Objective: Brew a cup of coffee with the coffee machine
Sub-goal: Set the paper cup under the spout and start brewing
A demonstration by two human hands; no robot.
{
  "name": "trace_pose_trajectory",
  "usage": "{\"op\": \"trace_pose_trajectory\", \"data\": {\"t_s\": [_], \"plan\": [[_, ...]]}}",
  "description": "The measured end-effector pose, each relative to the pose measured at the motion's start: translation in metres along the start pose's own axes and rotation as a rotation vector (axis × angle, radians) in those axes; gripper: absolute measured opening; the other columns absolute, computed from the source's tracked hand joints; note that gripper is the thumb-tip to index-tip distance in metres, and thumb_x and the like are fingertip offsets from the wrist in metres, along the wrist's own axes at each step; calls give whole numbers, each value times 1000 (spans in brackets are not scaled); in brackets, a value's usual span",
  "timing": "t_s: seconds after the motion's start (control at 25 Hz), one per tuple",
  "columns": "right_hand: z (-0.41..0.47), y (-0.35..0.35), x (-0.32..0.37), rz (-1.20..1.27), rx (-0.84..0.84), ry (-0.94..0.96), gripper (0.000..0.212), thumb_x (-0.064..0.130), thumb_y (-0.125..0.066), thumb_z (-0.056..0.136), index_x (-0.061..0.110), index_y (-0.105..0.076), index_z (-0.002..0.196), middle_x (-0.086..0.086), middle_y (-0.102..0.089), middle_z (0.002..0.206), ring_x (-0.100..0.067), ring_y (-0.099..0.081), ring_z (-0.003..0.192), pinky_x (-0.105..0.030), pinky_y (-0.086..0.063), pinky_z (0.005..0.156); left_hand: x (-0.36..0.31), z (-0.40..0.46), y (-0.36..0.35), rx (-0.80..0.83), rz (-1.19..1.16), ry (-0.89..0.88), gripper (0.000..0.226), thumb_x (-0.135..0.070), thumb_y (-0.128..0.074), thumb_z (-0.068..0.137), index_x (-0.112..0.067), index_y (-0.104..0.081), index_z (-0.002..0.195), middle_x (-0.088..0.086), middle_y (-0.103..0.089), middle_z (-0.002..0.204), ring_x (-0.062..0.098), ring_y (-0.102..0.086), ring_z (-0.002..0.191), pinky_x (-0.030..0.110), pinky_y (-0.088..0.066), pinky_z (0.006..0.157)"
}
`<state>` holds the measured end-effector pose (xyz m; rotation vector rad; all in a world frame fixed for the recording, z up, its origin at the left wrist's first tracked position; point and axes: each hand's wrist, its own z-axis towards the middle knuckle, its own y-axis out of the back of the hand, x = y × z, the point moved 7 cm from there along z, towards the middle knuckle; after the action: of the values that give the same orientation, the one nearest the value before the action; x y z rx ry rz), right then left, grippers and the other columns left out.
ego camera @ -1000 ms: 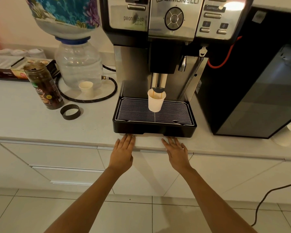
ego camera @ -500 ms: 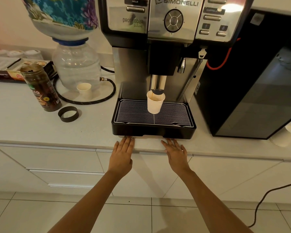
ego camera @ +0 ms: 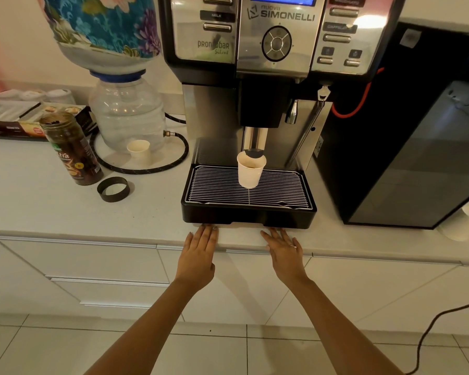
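A steel and black coffee machine (ego camera: 276, 44) stands at the back of the white counter. A white paper cup (ego camera: 250, 173) stands upright on the wire grid of its black drip tray (ego camera: 248, 216), right under the spout (ego camera: 254, 147). A little dark liquid shows inside the cup. My left hand (ego camera: 199, 255) and my right hand (ego camera: 284, 254) rest flat on the counter's front edge, fingers straight, just in front of the tray. Both hands hold nothing.
Left of the machine stand a clear water jug (ego camera: 126, 117) under a floral-covered bottle, a black hose (ego camera: 144, 169), a second small paper cup (ego camera: 139, 151), a brown jar (ego camera: 71, 148) and a black ring (ego camera: 113, 188). A black cabinet (ego camera: 406, 136) stands at the right.
The view has tilted up a little, so the machine's panel shows more. Both hands stay flat on the counter edge and the cup has not moved.
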<state>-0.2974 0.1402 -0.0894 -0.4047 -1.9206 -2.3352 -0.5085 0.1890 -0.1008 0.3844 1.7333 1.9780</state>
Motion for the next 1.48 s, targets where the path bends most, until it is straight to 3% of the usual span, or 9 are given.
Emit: {"op": "trace_pose_trajectory", "data": {"t_s": [0.16, 0.4, 0.84, 1.2, 1.32, 1.4, 1.48], "plan": [[0, 1, 0, 6, -18, -5, 54, 6, -61, 88, 26, -47, 136, 0, -41, 146, -24, -32, 138, -47, -25, 108, 0, 1, -2, 19, 25, -4, 87, -19, -66, 77, -10, -19, 150, 11, -19, 157, 29, -12, 145, 46, -9, 115], [0, 6, 2, -6, -8, -2, 56, 5, -70, 80, 25, -55, 131, -2, -50, 139, -26, -43, 132, -47, -36, 101, 1, 1, -3, 31, 21, -7, 91, -19, -70, 72, -9, -23, 149, 12, -24, 155, 30, -17, 144, 47, -11, 114], [1, 11, 5, -131, 139, 34, 75, 7, -90, 49, 25, -65, 117, -3, -66, 120, -25, -64, 108, -43, -55, 73, -1, 2, 2, 15, 1, 18, 85, -16, -66, 77, -12, -22, 149, 9, -22, 156, 27, -14, 145, 44, -7, 113], [8, 16, 3, -216, 142, 81, 69, 16, -93, 45, 27, -70, 109, 1, -70, 111, -24, -68, 95, -40, -55, 66, -3, 3, 5, -33, -25, 30, 84, -13, -73, 67, -11, -38, 143, 10, -38, 149, 29, -33, 138, 48, -18, 109], [10, 22, 5, -233, 160, 71, 61, 17, -86, 62, 29, -65, 118, 0, -66, 121, -25, -64, 106, -42, -54, 75, -3, 2, 8, -45, -20, 16, 83, -13, -72, 67, -12, -38, 143, 8, -39, 149, 27, -34, 138, 47, -20, 109], [12, 24, 10, -264, 216, 74, 55, 17, -64, 86, 30, -46, 136, 0, -48, 142, -25, -47, 127, -41, -46, 93, -1, 1, 9, -40, -28, -5, 81, -14, -70, 71, -14, -36, 145, 7, -38, 150, 26, -34, 139, 45, -20, 110], [12, 26, 17, -338, 252, 86, 57, 14, -53, 92, 27, -32, 144, -3, -35, 150, -26, -39, 132, -37, -41, 101, 4, 1, 14, -54, -67, -31, 76, -15, -67, 75, -16, -36, 145, 5, -36, 151, 24, -33, 139, 41, -19, 110]]}}
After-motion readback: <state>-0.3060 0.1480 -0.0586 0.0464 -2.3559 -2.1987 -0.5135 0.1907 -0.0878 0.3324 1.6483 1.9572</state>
